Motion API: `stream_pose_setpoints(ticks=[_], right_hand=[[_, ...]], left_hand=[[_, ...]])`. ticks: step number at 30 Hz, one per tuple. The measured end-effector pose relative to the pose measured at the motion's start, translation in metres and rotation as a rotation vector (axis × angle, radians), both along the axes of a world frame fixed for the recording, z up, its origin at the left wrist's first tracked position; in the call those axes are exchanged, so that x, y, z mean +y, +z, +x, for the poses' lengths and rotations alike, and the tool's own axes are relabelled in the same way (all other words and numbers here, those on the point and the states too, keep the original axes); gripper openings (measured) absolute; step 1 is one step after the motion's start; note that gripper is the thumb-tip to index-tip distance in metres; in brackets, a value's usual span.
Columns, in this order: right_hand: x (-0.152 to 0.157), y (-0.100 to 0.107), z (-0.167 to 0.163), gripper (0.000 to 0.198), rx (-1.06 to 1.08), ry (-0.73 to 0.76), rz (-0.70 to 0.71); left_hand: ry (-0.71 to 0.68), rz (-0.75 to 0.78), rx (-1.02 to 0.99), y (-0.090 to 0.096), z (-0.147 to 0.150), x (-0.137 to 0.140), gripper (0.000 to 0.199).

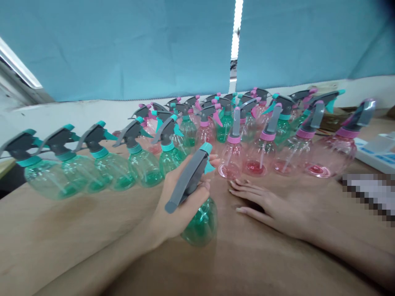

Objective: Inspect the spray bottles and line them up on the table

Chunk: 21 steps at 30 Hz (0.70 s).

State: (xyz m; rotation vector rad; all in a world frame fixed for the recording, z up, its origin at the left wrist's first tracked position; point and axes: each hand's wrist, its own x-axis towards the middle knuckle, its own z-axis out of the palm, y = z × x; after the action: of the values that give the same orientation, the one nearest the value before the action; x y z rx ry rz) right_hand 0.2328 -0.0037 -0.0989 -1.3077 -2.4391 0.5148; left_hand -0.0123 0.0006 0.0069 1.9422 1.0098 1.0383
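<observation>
My left hand [182,201] is wrapped round the neck of a green spray bottle [202,224], just below its grey head with a teal nozzle and trigger. The bottle leans slightly, near the middle of the table. Flat on the wood, fingers stretched out, lies my right hand [262,201], holding nothing. Its fingertips are close to the base of a pink spray bottle [230,166]. Left of my left hand, several green spray bottles [120,172] stand in a row. Further pink spray bottles [284,158] line up to the right.
More green and pink spray bottles [205,131] crowd together behind the front rows. A white device with blue buttons [376,154] sits at the right, beside a pixelated object [373,193]. Blue cloth [138,49] hangs behind the wooden table [77,234].
</observation>
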Motion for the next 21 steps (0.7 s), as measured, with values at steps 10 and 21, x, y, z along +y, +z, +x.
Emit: stream_pose_setpoints(ticks=[10,21], right_hand=[[-0.0005,-0.0001,-0.0005,0.054,0.027,-0.008,0.006],[-0.0002,-0.0005,-0.0006,0.054,0.029,0.001,0.012]], left_hand=[[-0.005,-0.005,0.02,0.0001,0.0005,-0.0009,0.039],[-0.006,0.022,0.013,0.0033,0.0018,-0.001,0.031]])
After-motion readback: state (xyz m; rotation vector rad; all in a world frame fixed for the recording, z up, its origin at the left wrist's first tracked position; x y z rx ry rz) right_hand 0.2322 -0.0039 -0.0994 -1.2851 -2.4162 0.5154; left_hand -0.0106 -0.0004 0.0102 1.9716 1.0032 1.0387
